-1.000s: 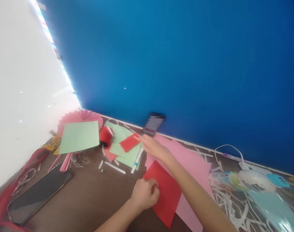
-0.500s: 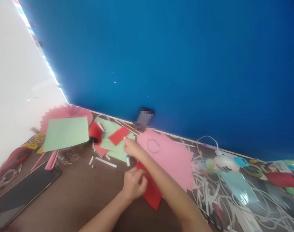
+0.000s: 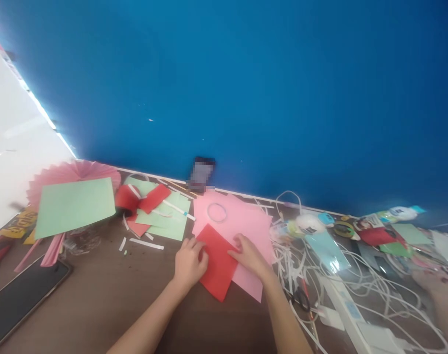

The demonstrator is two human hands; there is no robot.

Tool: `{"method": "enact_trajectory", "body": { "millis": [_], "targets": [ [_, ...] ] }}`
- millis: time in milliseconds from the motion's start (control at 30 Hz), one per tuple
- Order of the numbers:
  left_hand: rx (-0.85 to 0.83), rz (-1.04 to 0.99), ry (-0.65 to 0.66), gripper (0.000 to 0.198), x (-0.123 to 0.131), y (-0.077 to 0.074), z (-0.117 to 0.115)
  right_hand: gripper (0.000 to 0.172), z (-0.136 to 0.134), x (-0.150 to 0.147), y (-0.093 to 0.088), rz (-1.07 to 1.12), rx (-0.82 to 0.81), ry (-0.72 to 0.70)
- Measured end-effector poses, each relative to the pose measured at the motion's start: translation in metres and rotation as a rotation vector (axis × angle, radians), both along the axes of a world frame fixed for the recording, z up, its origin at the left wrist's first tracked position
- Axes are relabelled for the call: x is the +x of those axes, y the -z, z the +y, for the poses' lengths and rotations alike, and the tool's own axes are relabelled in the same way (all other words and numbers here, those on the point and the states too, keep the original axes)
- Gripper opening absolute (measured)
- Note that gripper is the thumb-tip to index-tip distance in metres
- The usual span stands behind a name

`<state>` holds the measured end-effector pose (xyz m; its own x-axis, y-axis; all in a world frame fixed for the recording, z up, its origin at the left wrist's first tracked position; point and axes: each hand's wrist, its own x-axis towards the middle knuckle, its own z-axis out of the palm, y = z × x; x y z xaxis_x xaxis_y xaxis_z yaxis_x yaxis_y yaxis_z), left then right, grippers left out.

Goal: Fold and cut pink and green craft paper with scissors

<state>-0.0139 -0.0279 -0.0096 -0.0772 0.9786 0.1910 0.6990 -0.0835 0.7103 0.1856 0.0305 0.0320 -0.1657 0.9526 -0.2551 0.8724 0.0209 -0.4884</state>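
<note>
A rectangular sheet of red paper [image 3: 220, 263] lies at an angle, partly over pink paper sheets [image 3: 255, 223], at the table's middle. My left hand [image 3: 190, 263] grips its left edge, thumb and fingers curled round it. At the right edge of the red sheet is my right hand [image 3: 251, 256], thumb and forefinger apart, the fingertips close to or touching the paper. A thin white strip with a blue band [image 3: 179, 210] rests across green paper sheets [image 3: 172, 228], beside a small red piece [image 3: 155, 198]. A thin ring [image 3: 217, 212] sits on the pink sheets.
Left are a phone [image 3: 24, 300], a pink pleated paper fan [image 3: 76, 172], a green sheet [image 3: 74, 206] and a red roll [image 3: 127, 200]. Right are tangled white cables [image 3: 374, 285], a power strip [image 3: 343, 309], scissors [image 3: 302, 299] and another person's hand [image 3: 432, 285]. A blue wall [image 3: 246, 98] stands behind.
My right hand has let go of the banded white strip, now on the green paper, and come back to the red paper. The view has turned right, and another person's hand appears.
</note>
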Motion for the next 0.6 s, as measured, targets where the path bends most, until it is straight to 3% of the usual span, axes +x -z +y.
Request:
{"method": "enact_trajectory", "body": {
  "millis": [100, 233, 433, 600],
  "targets": [
    [-0.022, -0.017, -0.003, 0.021, -0.001, 0.0, 0.001, 0.014, -0.009, 0.003, 0.016, 0.085, 0.003, 0.083],
    [-0.018, -0.078, -0.019, 0.021, -0.004, 0.001, 0.002, 0.006, -0.008, -0.003, 0.024, 0.211, 0.176, 0.067],
    [0.056, -0.157, -0.025, 0.021, -0.008, 0.006, 0.004, 0.008, -0.008, -0.011, 0.021, 0.486, 0.297, 0.065],
    [0.065, -0.358, -0.108, 0.023, -0.012, 0.012, 0.009, 0.012, 0.003, -0.005, 0.013, 0.652, 0.223, 0.033]
  ]
}}
